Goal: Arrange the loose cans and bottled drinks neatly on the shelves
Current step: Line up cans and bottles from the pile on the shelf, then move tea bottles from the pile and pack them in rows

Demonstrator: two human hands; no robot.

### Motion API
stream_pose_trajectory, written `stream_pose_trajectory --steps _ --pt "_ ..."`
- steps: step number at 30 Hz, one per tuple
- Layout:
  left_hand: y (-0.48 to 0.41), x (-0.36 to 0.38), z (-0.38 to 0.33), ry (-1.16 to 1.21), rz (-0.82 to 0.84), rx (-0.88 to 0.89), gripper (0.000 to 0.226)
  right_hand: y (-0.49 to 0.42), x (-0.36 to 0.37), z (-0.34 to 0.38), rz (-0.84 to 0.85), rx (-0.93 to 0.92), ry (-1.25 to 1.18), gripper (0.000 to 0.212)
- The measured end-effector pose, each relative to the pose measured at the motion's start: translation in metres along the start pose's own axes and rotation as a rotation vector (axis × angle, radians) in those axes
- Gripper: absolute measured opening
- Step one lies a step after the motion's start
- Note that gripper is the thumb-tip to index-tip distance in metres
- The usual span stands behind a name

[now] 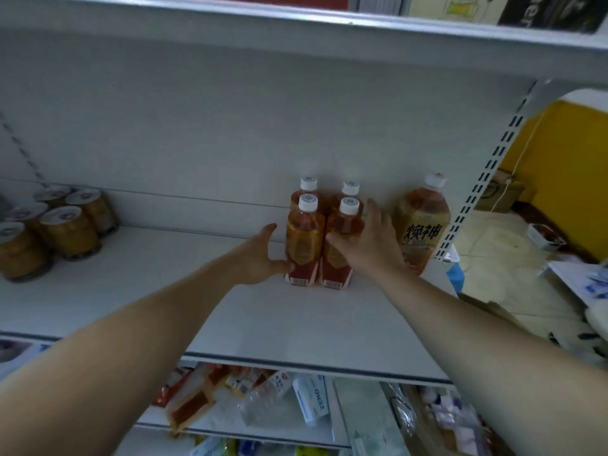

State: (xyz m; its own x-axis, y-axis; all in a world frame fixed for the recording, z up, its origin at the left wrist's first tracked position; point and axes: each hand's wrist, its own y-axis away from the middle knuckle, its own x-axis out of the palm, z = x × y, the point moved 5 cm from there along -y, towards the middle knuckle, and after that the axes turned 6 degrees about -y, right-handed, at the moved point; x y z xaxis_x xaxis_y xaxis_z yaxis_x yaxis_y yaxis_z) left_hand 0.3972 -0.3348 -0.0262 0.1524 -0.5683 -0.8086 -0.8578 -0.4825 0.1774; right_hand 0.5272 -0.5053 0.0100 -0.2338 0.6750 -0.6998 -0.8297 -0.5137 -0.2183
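Centre frame: white painted-metal shelf [230, 307], smooth and flat, with back panel [197, 143]. Large bottle [422, 225] stands right of centre; waisted clear plastic, amber drink, white cap. Left of it a two-by-two block of slim bottles, touching: two rear bottles [308, 185] stand behind. Left hand [260, 255] wraps left front bottle [304, 245], thumb on its lower label. Right hand [371, 241] wraps right front bottle [339, 258], fingers round its far side. Judgement: full, moderately heavy, stiff, slick labels; hold mid-body, not by the cap.
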Motion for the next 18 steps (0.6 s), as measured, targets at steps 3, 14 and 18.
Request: stream_pose_trajectory --steps 3,14,18 --pt "0.022 -0.029 0.005 -0.099 -0.040 0.033 0.091 -0.002 -0.013 0.033 0.025 -0.102 0.106 0.094" --pt "0.161 -0.147 0.130 -0.283 -0.123 -0.049 0.078 0.049 0.089 0.226 0.287 -0.268 0.265 0.079" --pt "0.224 -0.195 0.215 -0.374 -0.173 -0.166 0.075 0.093 0.165 0.308 0.408 -0.334 0.248 0.082"
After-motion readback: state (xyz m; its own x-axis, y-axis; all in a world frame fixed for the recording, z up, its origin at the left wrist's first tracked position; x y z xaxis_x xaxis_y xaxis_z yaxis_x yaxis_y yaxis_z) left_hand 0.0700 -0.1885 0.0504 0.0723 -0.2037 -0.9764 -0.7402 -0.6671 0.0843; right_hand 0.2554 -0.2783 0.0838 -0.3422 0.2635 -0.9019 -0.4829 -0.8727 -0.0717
